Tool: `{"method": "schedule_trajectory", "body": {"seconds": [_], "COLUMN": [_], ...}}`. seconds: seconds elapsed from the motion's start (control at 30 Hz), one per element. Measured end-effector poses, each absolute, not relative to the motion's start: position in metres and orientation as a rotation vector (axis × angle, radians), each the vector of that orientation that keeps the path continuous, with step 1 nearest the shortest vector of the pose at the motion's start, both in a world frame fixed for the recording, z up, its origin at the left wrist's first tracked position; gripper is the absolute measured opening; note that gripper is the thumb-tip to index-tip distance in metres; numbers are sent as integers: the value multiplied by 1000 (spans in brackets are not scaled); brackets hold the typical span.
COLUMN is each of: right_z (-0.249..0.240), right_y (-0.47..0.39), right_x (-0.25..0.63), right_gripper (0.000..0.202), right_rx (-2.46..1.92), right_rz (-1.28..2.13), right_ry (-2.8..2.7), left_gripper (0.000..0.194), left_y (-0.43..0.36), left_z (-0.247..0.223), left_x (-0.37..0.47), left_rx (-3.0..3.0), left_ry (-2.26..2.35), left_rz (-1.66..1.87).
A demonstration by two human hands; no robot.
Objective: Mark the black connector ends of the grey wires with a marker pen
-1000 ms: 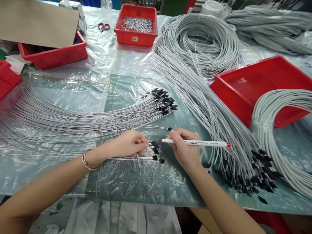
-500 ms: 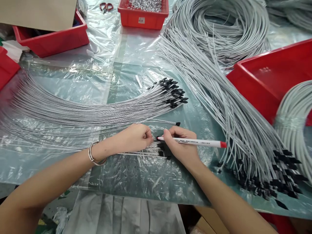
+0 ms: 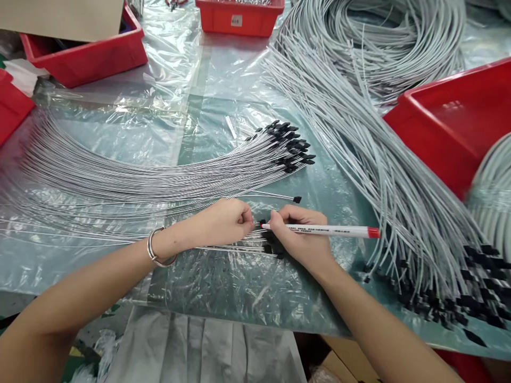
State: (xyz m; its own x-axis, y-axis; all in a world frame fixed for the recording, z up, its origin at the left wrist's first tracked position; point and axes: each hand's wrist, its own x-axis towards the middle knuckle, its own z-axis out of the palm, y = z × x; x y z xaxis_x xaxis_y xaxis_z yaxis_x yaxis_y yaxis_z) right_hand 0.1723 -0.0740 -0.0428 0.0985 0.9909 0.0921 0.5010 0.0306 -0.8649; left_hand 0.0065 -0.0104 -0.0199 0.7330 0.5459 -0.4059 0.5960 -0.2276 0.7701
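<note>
My right hand grips a white marker pen with a red end, its tip pointing left at a small black connector. Just left of that tip, my left hand pinches a thin grey cable close to the connector. Under and beside both hands lie several more thin cables with black ends, partly covered by my right hand. A single cable end rests a little above my right hand. Beyond it, a thick bundle of grey cables curves left from a cluster of black connectors.
Another large grey cable bundle with black ends runs along the right, below a coil. Red bins stand at the back left, back middle and right. Plastic sheeting covers the table to its front edge.
The view has shifted slightly, so the bins and bundles sit a little differently in frame. Both hands keep nearly the same pose, marker tip still at the connector.
</note>
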Motion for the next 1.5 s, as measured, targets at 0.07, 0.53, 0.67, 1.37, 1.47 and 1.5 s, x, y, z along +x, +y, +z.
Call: {"method": "schedule_trajectory", "body": {"seconds": [0.07, 0.53, 0.67, 1.37, 1.47, 1.5], "right_z": [-42, -31, -30, -28, -27, -27], "right_y": [-73, -53, -53, -52, -53, -54], "right_x": [173, 209, 213, 222, 224, 224], "right_gripper": [31, 34, 33, 32, 33, 33], "right_rx": [-1580, -1074, -1018, -877, -870, -870], "right_rz": [804, 1020, 1053, 992, 990, 990], "right_ry": [-1484, -642, -536, -533, -545, -550], "left_gripper": [23, 33, 18, 22, 28, 28], "left_y": [-10, -36, -52, 33, 33, 33], "left_z": [-20, 11, 8, -32, -30, -30], "left_x": [7, -9, -7, 49, 44, 43], "left_rx": [1887, 2729, 2684, 2834, 2798, 2782], "left_ry": [887, 762, 690, 1064, 1063, 1052], "left_rz": [-65, -127, -264, 198, 230, 226]}}
